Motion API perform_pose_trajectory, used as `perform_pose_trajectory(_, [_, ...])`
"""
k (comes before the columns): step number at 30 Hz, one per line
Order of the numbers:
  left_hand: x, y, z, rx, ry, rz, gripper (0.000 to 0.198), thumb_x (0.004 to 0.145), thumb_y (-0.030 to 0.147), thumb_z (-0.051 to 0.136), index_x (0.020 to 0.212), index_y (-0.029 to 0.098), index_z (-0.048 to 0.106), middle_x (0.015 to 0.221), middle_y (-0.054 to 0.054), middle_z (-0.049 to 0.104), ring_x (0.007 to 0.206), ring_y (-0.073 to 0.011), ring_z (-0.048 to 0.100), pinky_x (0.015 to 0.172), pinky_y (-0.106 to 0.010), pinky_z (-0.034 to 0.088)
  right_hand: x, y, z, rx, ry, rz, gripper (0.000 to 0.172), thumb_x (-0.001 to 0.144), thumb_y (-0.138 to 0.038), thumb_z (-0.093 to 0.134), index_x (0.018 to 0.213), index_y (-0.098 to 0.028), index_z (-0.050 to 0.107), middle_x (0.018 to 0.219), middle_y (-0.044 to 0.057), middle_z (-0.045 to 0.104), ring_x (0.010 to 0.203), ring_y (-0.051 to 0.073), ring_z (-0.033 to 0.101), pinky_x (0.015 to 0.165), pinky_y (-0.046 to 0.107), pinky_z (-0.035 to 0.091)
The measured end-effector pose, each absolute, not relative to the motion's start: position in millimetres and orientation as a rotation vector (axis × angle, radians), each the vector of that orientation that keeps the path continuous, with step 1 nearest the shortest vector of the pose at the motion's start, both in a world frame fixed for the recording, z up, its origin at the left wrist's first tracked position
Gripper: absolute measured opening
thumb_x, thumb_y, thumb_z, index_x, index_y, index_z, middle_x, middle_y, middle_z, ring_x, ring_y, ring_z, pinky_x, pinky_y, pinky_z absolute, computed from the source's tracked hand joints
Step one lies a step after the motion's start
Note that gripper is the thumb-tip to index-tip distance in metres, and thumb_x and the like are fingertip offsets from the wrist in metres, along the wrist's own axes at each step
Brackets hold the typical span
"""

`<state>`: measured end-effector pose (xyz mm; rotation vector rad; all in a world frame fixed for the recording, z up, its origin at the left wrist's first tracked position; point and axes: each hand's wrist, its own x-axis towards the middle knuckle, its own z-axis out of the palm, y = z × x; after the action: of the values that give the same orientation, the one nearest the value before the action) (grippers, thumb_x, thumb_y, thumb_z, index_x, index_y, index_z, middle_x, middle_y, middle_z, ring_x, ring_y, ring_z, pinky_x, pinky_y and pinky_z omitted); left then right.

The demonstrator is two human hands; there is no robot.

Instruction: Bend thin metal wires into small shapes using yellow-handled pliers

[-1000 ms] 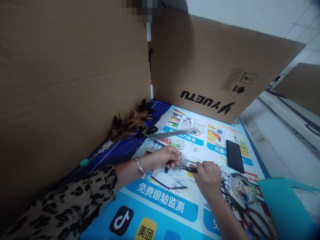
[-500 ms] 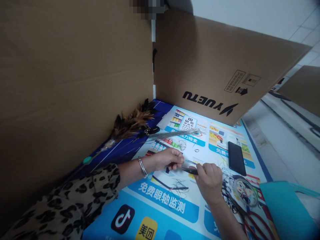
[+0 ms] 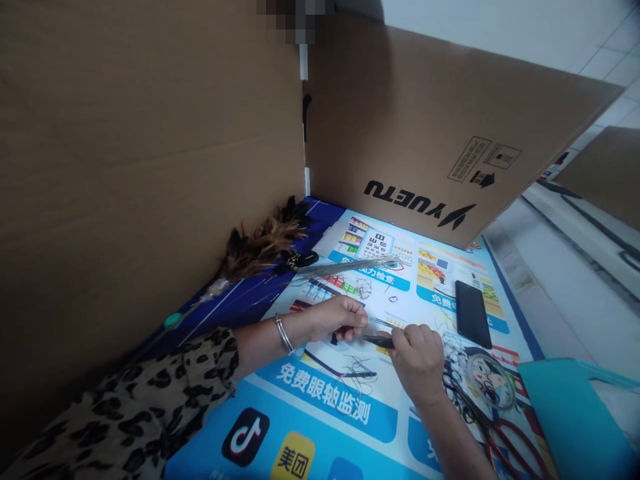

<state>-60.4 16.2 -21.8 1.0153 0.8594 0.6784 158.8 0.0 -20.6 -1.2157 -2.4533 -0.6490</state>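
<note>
My left hand point(image 3: 336, 318), with a silver bangle at the wrist, is closed in a pinch on a small thin piece I cannot make out. My right hand point(image 3: 417, 357) is closed round a dark slim tool point(image 3: 376, 340), like pliers, whose tip points left toward the left fingers. Both hands hover just above a printed blue and white poster point(image 3: 320, 400) that covers the table. A bundle of thin metal wires point(image 3: 350, 267) lies beyond the hands. Loose bits of thin wire point(image 3: 357, 370) lie below them.
Tall cardboard walls point(image 3: 150, 167) enclose the left and back. A feather duster point(image 3: 260, 243) lies along the left wall. A black phone point(image 3: 473, 312) lies to the right, with red-handled scissors point(image 3: 515, 440), a roll of clear tape point(image 3: 490, 380) and a teal box point(image 3: 575, 413) near the right edge.
The hands have stayed close together, with only slight shifts. The view has moved a little.
</note>
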Motion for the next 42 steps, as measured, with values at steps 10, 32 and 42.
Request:
perform_pose_trajectory(10, [-60,16,-22,1.054,0.893,0.633,0.03,0.071,0.041,0.061,0.074,0.011,0.058,0.059,-0.004,0.063,0.048,-0.0095,0.056,0.039,-0.016,0.032,156,-1,-16,-1.184,-2.458,-0.648,0.021,0.083,-0.027,0.049,0.063,-0.021,0.053,0.062,0.003,0.043,0.068,0.018,0.036,0.063,0.032,0.022])
perform_pose_trajectory(32, [-56,8,3,1.613,1.096,0.855,0.016,0.079,0.022,0.048,0.072,0.013,0.06,0.065,0.0,0.062,0.06,-0.0087,0.056,0.055,-0.018,0.041,155,4,-28,-1.339,-2.527,-0.439,0.007,0.075,-0.022,0.056,0.069,-0.02,0.054,0.069,0.004,0.05,0.071,0.018,0.041,0.065,0.03,0.024])
perform_pose_trajectory(42, [-61,5,4,2.229,1.125,0.84,0.017,0.084,0.02,0.047,0.082,0.016,0.063,0.077,0.0,0.065,0.069,-0.0091,0.056,0.062,-0.017,0.038,153,5,-33,-1.574,-2.589,-0.057,0.006,0.077,-0.025,0.055,0.071,-0.021,0.056,0.075,0.0,0.057,0.07,0.014,0.051,0.059,0.026,0.024])
